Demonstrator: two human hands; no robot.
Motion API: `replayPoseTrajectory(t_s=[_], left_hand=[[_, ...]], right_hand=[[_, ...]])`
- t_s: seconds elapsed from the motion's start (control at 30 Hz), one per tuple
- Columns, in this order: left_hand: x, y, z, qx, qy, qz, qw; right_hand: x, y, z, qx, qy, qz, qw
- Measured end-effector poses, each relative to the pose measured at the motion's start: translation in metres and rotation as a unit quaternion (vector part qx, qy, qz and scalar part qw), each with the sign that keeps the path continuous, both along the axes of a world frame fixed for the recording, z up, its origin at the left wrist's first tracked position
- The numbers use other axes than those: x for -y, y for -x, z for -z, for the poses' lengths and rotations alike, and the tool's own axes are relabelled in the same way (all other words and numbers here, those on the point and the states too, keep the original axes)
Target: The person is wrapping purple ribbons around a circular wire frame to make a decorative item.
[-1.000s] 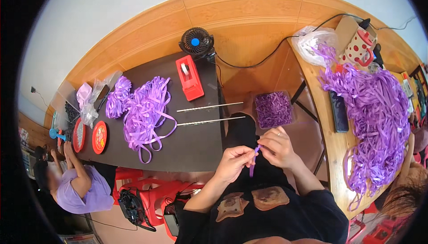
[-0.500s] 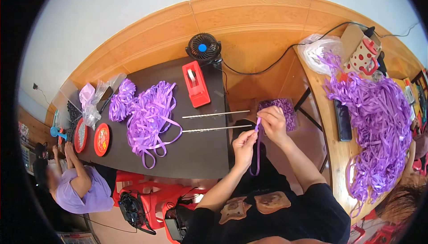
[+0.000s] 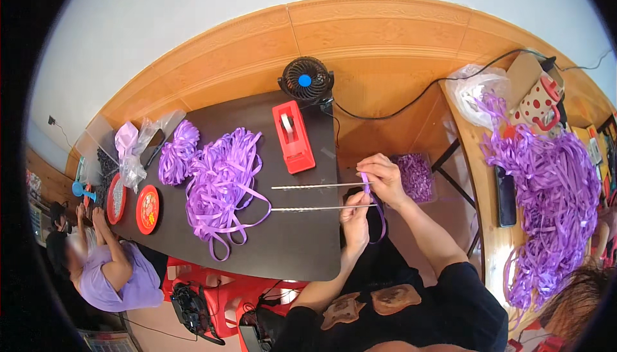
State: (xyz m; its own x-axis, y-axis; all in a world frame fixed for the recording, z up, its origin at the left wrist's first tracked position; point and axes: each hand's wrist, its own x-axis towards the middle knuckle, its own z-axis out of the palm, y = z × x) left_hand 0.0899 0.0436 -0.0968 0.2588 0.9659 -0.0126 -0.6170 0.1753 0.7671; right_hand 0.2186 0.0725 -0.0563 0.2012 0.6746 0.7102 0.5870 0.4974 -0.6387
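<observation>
Both my hands work on a narrow purple ribbon (image 3: 383, 225) just past the table's right edge. My right hand (image 3: 384, 181) pinches its upper part beside the tip of the far rod (image 3: 308, 187). Lower and nearer, my left hand (image 3: 355, 223) has its fingers closed on the ribbon by the tip of the near rod (image 3: 302, 209). A loop of ribbon hangs at the right of my left hand. Both thin metal rods lie roughly parallel across the dark table and stick out over its edge. My fingers hide whether the ribbon is around the rods.
On the dark table (image 3: 289, 243) lie a purple ribbon heap (image 3: 222, 178), a red tape dispenser (image 3: 294, 138), a small fan (image 3: 306, 81) and a red dish (image 3: 148, 209). More ribbon (image 3: 546, 204) covers the right table. A bin of purple pieces (image 3: 415, 177) stands below. A co-worker (image 3: 119, 275) sits left.
My hands have brought the ribbon against the rod tips, where before it was held just beyond them. The whole view has shifted slightly.
</observation>
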Motion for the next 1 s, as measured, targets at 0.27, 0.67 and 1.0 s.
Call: replayPoseTrajectory(t_s=[0.27, 0.67, 1.0], left_hand=[[0.003, 0.001, -0.01, -0.049, -0.004, 0.111, 0.993], [-0.003, 0.002, -0.006, 0.01, -0.014, -0.012, 1.0], [0.009, 0.007, -0.006, -0.005, 0.004, -0.007, 1.0]], right_hand=[[0.024, -0.005, 0.0, 0.003, 0.011, 0.081, 0.997], [-0.006, 0.002, -0.003, -0.033, 0.022, -0.024, 0.999], [0.006, 0.025, 0.037, -0.158, 0.109, -0.09, 0.977]])
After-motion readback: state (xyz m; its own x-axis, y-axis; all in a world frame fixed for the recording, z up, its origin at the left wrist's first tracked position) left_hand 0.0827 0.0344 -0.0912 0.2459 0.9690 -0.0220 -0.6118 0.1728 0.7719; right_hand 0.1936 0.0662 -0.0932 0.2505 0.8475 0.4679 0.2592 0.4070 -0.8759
